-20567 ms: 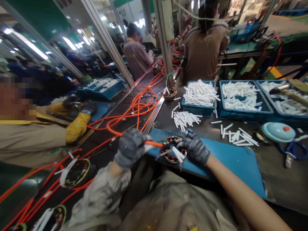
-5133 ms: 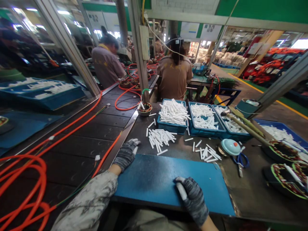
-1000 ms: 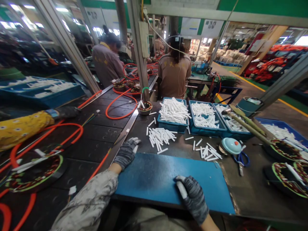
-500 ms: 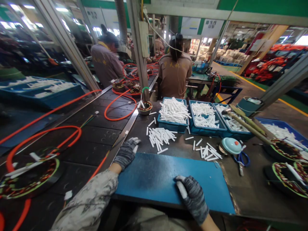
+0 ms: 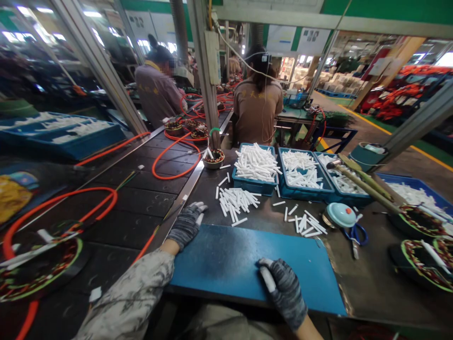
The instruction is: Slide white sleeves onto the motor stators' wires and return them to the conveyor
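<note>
My left hand (image 5: 186,225), in a grey striped glove with white fingertips, lies flat on the left corner of the blue mat (image 5: 226,259). Its fingers are stretched out and hold nothing. My right hand (image 5: 285,288), gloved alike, rests on the mat with its fingers curled and the thumb laid alongside; nothing shows in its grip. Beyond the mat lies a loose pile of short white sticks (image 5: 238,204), nearest my left hand. A smaller group of white sticks (image 5: 309,224) lies further right, beside a round light-blue lidded object (image 5: 341,215) and blue-handled scissors (image 5: 356,236).
Blue bins (image 5: 253,185) of white sticks line the back of the bench. A mallet (image 5: 364,184) lies across the right-hand ones. Wound motor stators (image 5: 412,264) stand at right. On the left conveyor (image 5: 141,208) lie orange hoses (image 5: 115,193) and another stator (image 5: 71,269). Two people work ahead.
The stator and hose on the left conveyor have shifted left and toward me. A blurred patch of yellow and dark cloth has appeared at the left edge. Both my hands stay in place.
</note>
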A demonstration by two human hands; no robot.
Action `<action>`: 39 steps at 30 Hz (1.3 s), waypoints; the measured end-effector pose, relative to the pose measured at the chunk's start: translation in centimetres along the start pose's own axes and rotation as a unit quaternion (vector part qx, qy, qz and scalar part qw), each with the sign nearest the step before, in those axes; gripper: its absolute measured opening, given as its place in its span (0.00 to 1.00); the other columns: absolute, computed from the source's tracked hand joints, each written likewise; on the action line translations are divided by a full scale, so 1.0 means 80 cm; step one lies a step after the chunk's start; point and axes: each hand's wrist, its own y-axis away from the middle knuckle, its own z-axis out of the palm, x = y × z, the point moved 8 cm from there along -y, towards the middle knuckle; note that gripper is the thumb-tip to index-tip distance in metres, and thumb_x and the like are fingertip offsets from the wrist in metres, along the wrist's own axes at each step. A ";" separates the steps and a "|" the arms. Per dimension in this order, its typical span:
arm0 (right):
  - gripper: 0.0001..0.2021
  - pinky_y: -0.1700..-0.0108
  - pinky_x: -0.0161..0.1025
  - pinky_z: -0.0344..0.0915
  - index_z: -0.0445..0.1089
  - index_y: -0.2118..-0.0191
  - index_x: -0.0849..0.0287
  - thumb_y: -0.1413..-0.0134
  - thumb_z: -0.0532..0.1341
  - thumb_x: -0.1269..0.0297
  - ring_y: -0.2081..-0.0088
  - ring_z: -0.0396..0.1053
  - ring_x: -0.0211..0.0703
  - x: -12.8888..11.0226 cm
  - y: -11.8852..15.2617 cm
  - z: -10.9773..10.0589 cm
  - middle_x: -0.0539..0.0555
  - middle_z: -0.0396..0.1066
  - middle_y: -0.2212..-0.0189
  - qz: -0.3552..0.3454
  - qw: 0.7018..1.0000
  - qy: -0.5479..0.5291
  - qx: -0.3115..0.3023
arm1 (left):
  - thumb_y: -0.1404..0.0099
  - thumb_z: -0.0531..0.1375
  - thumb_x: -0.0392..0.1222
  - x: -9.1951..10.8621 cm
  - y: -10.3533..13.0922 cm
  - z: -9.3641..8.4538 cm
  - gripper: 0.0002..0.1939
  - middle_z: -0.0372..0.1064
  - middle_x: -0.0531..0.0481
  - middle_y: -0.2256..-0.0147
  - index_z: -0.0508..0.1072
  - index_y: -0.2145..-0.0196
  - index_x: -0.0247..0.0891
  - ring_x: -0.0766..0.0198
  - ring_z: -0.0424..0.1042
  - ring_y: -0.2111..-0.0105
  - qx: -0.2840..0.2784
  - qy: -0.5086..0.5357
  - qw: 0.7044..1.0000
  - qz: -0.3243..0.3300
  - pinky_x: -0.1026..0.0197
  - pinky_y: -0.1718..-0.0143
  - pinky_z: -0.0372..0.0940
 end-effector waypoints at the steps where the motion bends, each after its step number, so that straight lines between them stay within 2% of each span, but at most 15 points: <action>1: 0.11 0.57 0.37 0.74 0.75 0.55 0.52 0.30 0.56 0.59 0.63 0.79 0.41 0.000 -0.001 -0.001 0.50 0.81 0.64 0.000 1.000 0.000 0.002 | 0.29 0.49 0.40 0.001 -0.001 -0.001 0.20 0.74 0.45 0.45 0.77 0.48 0.41 0.55 0.72 0.44 -0.001 0.000 1.000 0.000 0.50 0.36 0.64; 12: 0.11 0.55 0.38 0.75 0.76 0.54 0.53 0.31 0.56 0.60 0.62 0.80 0.42 0.003 -0.002 0.002 0.52 0.81 0.63 0.019 1.000 -0.010 -0.011 | 0.30 0.52 0.42 0.005 -0.009 -0.015 0.18 0.72 0.41 0.44 0.77 0.49 0.40 0.49 0.70 0.42 -0.016 -0.014 0.999 -0.039 0.42 0.32 0.56; 24: 0.12 0.57 0.37 0.75 0.76 0.55 0.52 0.31 0.56 0.60 0.62 0.80 0.42 0.003 -0.005 0.002 0.51 0.81 0.63 0.013 1.000 -0.013 -0.008 | 0.30 0.52 0.42 0.008 -0.010 -0.018 0.19 0.73 0.42 0.45 0.76 0.49 0.39 0.50 0.70 0.42 -0.031 -0.018 0.998 -0.045 0.40 0.30 0.50; 39: 0.11 0.56 0.38 0.75 0.77 0.55 0.52 0.31 0.56 0.60 0.63 0.79 0.42 0.005 -0.004 0.003 0.52 0.81 0.64 0.016 1.000 -0.010 -0.007 | 0.31 0.50 0.43 0.006 -0.011 -0.016 0.20 0.73 0.41 0.44 0.77 0.48 0.42 0.49 0.70 0.42 -0.037 -0.020 0.997 -0.066 0.40 0.33 0.54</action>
